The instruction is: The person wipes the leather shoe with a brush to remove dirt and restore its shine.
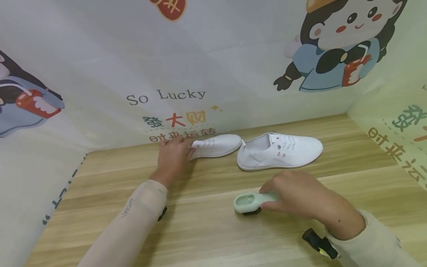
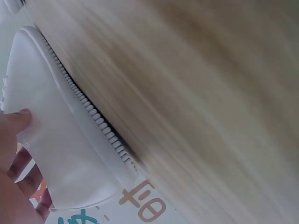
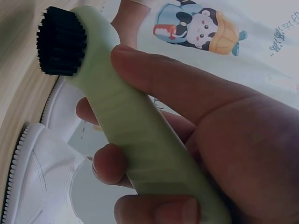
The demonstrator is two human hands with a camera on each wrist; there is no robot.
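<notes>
Two white lace-up shoes lie at the back of the wooden table, toes to the right. My left hand [image 1: 173,157] grips the left shoe [image 1: 218,145] at its heel end; in the left wrist view the thumb presses the side of that shoe [image 2: 70,140], with the fingers at its opening. Beside it, the right shoe [image 1: 280,152] stands untouched on its sole. My right hand [image 1: 297,193] holds a pale green shoe brush [image 1: 248,202] by its handle, in front of the right shoe. The brush's black bristles [image 3: 60,42] point down toward the table.
A wooden tabletop [image 1: 200,230] spreads under both hands. A printed wall sheet [image 1: 233,74] with cartoon figures and lettering rises right behind the shoes, and similar sheets flank the left and right sides. A black strap piece [image 1: 318,243] hangs at the right wrist.
</notes>
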